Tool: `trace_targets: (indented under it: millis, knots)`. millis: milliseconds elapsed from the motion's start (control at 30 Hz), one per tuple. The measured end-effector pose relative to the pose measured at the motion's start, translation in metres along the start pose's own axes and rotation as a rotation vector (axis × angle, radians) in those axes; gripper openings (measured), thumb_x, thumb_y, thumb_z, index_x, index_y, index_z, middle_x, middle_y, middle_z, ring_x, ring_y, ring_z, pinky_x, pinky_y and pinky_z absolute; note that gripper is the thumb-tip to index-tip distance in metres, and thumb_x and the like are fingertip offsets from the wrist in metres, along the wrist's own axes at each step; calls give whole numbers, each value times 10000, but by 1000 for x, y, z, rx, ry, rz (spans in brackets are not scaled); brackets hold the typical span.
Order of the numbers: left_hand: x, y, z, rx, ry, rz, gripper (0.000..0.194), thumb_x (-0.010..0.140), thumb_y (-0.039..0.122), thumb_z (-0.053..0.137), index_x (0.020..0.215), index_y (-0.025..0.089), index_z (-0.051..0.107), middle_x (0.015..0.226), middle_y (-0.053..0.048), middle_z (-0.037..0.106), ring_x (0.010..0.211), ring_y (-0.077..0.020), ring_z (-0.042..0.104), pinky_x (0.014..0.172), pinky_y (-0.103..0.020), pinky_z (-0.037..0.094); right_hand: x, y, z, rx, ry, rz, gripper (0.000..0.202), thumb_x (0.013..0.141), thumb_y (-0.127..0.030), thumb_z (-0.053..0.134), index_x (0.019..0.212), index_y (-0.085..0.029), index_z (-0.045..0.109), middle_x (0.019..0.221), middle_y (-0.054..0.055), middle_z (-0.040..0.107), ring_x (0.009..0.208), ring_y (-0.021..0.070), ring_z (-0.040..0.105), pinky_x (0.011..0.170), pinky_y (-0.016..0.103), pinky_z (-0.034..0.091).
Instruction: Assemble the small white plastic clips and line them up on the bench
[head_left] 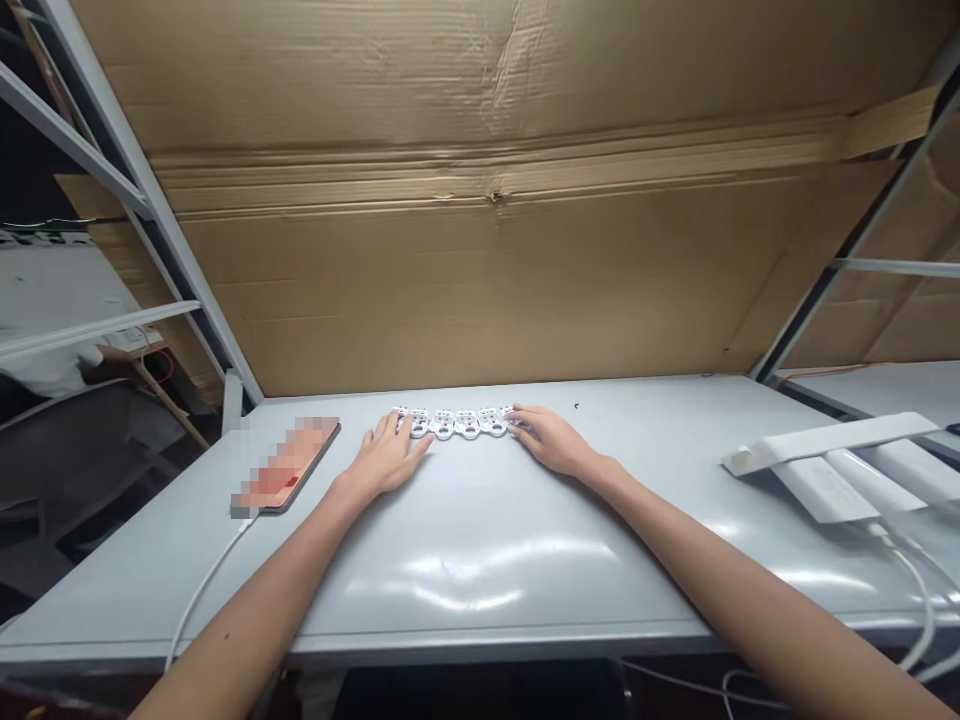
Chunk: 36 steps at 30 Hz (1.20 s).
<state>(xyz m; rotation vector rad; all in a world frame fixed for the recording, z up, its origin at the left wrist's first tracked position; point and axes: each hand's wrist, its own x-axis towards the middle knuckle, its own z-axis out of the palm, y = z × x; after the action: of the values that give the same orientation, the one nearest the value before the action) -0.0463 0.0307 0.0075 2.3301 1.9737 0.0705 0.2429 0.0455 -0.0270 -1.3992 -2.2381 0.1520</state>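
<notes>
A row of several small white pieces [467,424] lies across the far part of the tabletop. Each has a round opening and small dark and reddish marks; their exact kind I cannot make out. Over the left end of the row rests my left hand [386,452], fingers spread and thumb pointing toward the middle. My right hand [551,438] touches the right end with its fingertips, fingers stretched out. Both hands partly cover the end pieces, and neither is wrapped round anything.
A phone [296,465] with a white cable lies at the left. White power adapters [832,480] plugged into a white strip [840,440] sit at the right. Behind the grey table [480,520] stands a cardboard wall [480,290] between metal posts. A tiny dark bit [576,406] lies beyond my right hand.
</notes>
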Motion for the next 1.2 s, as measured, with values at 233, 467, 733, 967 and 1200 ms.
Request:
trace_targets:
  millis: [233, 467, 733, 967, 1200]
  knots:
    - [-1, 1, -4, 18, 0, 15, 727, 987, 569, 175, 1548, 109, 233, 1612, -208, 170, 1497, -333, 139, 1166, -512, 186, -3, -7, -3, -43, -34, 11, 421, 977, -318, 426, 1313, -139, 604, 1441, 158, 524, 1330, 302, 480, 1091, 444, 407]
    - [1, -4, 0, 34, -66, 13, 772, 972, 627, 195, 1579, 153, 136, 1619, -202, 135, 1494, -373, 102, 1152, -536, 198, -5, -16, -4, -105, -91, 31, 457, 974, -389, 454, 1338, -140, 574, 1488, 167, 463, 1377, 324, 421, 1106, 447, 383]
    - [0, -4, -3, 32, -73, 52, 693, 984, 618, 195, 1578, 263, 159, 1620, -151, 189, 1488, -395, 111, 1139, -543, 216, -7, -18, -8, -102, -98, 40, 459, 972, -378, 458, 1347, -133, 557, 1484, 174, 462, 1371, 312, 425, 1111, 439, 377]
    - [0, -5, -1, 16, -11, 92, 652, 984, 611, 230, 1556, 300, 253, 1592, -128, 289, 1465, -391, 222, 1122, -546, 252, -8, -19, -8, -80, -48, 20, 479, 957, -398, 472, 1365, -154, 532, 1479, 165, 467, 1356, 309, 442, 1105, 448, 384]
    - [-3, 7, 3, 26, 10, 98, 620, 995, 580, 234, 1549, 306, 274, 1584, -123, 311, 1461, -385, 235, 1124, -552, 231, -8, -26, -1, -138, -83, -73, 617, 967, -481, 421, 1466, -118, 427, 1546, 173, 383, 1447, 327, 299, 1165, 494, 290]
